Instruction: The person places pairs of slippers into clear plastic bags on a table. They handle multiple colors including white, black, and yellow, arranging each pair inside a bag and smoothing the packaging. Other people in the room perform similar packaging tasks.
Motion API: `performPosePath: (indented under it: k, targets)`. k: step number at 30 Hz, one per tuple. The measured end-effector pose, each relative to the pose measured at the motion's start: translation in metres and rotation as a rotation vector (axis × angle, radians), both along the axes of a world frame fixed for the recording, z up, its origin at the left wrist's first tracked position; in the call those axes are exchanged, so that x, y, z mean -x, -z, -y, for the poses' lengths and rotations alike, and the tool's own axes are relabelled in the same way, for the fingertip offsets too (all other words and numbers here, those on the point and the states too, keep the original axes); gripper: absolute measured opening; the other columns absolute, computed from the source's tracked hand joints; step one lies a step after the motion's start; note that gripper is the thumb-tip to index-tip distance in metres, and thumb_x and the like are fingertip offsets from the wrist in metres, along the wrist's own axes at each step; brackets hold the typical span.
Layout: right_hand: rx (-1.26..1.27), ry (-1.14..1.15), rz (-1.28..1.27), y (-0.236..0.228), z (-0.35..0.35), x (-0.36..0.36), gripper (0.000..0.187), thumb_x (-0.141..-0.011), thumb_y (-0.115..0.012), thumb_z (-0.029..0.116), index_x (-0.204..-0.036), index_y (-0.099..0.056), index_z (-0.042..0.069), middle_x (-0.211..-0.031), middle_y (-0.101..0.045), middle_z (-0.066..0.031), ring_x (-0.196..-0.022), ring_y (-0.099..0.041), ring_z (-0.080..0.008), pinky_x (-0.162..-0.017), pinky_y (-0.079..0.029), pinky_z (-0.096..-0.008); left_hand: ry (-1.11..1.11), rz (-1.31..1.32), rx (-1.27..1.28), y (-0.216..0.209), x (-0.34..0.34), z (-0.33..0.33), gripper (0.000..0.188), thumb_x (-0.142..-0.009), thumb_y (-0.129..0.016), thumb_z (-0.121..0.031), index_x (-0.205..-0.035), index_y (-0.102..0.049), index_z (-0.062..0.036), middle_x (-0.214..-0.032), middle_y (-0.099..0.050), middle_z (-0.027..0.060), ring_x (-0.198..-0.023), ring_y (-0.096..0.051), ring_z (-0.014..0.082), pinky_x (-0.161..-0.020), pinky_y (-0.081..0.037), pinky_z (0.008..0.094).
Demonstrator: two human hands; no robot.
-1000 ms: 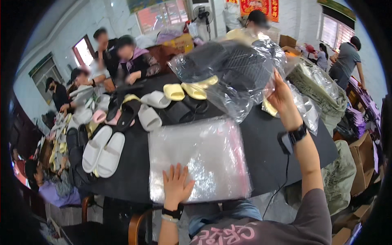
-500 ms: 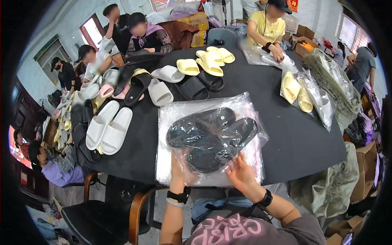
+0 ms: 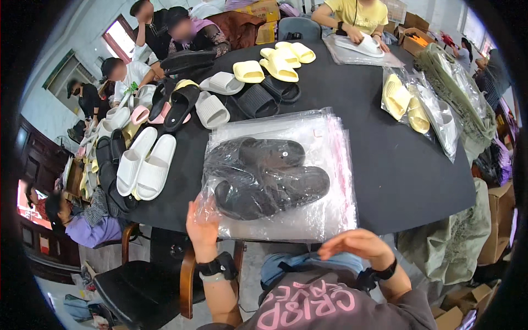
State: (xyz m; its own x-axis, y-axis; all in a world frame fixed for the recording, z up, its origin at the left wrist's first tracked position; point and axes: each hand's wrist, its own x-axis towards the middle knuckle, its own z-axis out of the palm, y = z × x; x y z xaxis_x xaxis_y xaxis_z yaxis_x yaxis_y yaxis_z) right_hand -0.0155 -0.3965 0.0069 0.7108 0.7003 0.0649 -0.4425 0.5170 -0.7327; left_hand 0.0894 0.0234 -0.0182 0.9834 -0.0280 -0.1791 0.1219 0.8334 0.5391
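A pair of black slippers (image 3: 297, 184) lies in a clear plastic bag (image 3: 213, 190), on top of a stack of clear bags (image 3: 330, 220) at the table's near edge. My left hand (image 3: 202, 230) is at the bag's left end, its fingers closed on the loose film and partly covered by it. To the right, my right hand (image 3: 357, 245) is off the bag, beside the stack's near right corner. It is open, fingers stretched out, with nothing in it.
White slippers (image 3: 155, 168) stand left of the stack. Grey slippers (image 3: 212, 110), yellow slippers (image 3: 280, 65) and several dark ones lie beyond. Bagged slippers (image 3: 421, 110) are at the right. Across the black table (image 3: 407, 187) a person in yellow (image 3: 357, 16) handles a white slipper. A chair (image 3: 143, 275) stands at the near left.
The bagged black slippers have shifted left and turned on the stack. My left hand has moved left with the bag. My right hand has let go and drawn back toward me.
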Motion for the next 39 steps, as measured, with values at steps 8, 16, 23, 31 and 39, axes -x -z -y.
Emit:
performPosePath:
  k: [8, 16, 23, 31, 39]
  targets:
    - [1.093, 0.776, 0.670, -0.037, 0.010, -0.026, 0.054, -0.091, -0.067, 0.022, -0.138, -0.049, 0.002, -0.107, -0.070, -0.0148, -0.102, -0.065, -0.0282, -0.090, -0.048, -0.0365, -0.177, 0.063, -1.544, -0.014, 0.027, 0.011, 0.041, -0.100, -0.055, -0.011, -0.140, -0.047, -0.0014, -0.121, -0.057, 0.0103, -0.088, -0.055, 0.0141, -0.080, -0.047, 0.0293]
    - [0.797, 0.669, 0.439, -0.015, -0.026, -0.069, 0.073, -0.091, -0.066, 0.001, -0.153, -0.027, 0.005, -0.096, -0.071, -0.0094, -0.075, -0.067, -0.0140, -0.068, -0.051, -0.0262, -0.243, -0.012, -1.475, 0.009, 0.021, 0.008, 0.041, -0.101, -0.052, -0.010, -0.141, -0.047, -0.0053, -0.107, -0.057, 0.0050, -0.078, -0.050, 0.0102, -0.072, -0.044, 0.0244]
    - [0.492, 0.914, 0.421, -0.009, -0.012, -0.051, 0.064, -0.092, -0.057, -0.010, -0.149, -0.032, 0.006, -0.100, -0.070, -0.0120, -0.071, -0.063, -0.0100, -0.065, -0.052, -0.0236, -0.416, 0.107, -1.301, -0.003, 0.025, 0.018, 0.046, -0.096, -0.056, 0.000, -0.141, -0.047, -0.0062, -0.111, -0.055, 0.0040, -0.072, -0.047, 0.0053, -0.068, -0.041, 0.0194]
    - [0.299, 0.641, -0.100, 0.013, 0.028, -0.032, 0.023, -0.103, -0.041, 0.009, -0.125, -0.046, 0.006, -0.103, -0.071, -0.0161, -0.063, -0.061, -0.0129, -0.053, -0.043, -0.0210, -0.181, 0.159, -1.781, -0.008, 0.032, 0.030, 0.030, -0.100, -0.056, -0.019, -0.126, -0.059, -0.0035, -0.068, -0.059, 0.0080, -0.062, -0.055, 0.0148, -0.060, -0.045, 0.0334]
    - [0.901, 0.185, 0.838, -0.044, 0.016, -0.102, 0.027, -0.089, -0.068, 0.007, -0.116, -0.070, 0.007, -0.128, -0.062, -0.0155, -0.117, -0.058, -0.0291, -0.099, -0.047, -0.0392, -0.067, 0.019, -1.445, -0.006, 0.052, 0.022, 0.032, -0.101, -0.055, -0.017, -0.129, -0.057, -0.0028, -0.064, -0.057, 0.0048, -0.059, -0.052, 0.0095, -0.056, -0.041, 0.0287]
